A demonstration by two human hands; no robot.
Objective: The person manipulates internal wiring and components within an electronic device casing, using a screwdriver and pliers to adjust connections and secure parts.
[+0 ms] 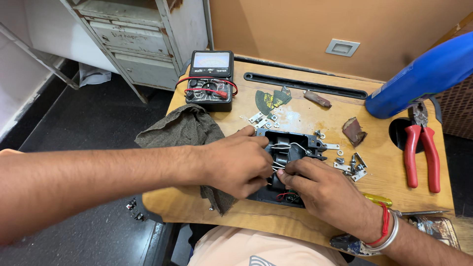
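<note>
A black plastic device housing (290, 148) lies open on the wooden desk (305, 116), with white, red and green wires inside. My left hand (236, 160) grips the housing's left side, fingers curled over its edge. My right hand (320, 189) rests on the near part of the housing, fingertips pinching the white wires at its middle. A red thread and a metal bangle circle my right wrist.
An analog multimeter (211, 79) with red leads stands at the back. A dark cloth (185, 129) lies left. Red-handled pliers (421, 148), a blue cylinder (423, 79), small metal brackets and screws (352, 166), a yellow-handled screwdriver (378, 199) sit right. A metal cabinet (143, 44) stands beyond.
</note>
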